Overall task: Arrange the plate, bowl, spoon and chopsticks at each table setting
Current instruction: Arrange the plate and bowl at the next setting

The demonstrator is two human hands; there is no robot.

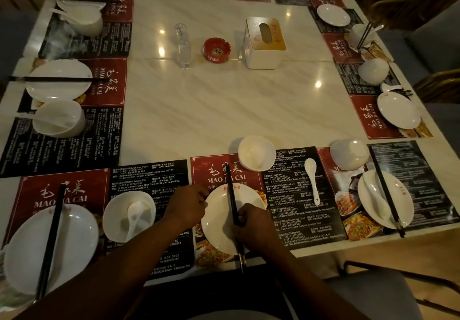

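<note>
Two chopsticks [231, 195] cross the plate [217, 227] on "MAO JIA CAI" placemat [214, 170].

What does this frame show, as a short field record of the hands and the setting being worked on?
left hand: holds the plate by its left rim
right hand: grips the chopsticks lying across the plate
bowl: beyond the plate, at the placemat's far edge
spoon: loose on the placemat, right of the plate
centre: ashtray, tissue box
</note>
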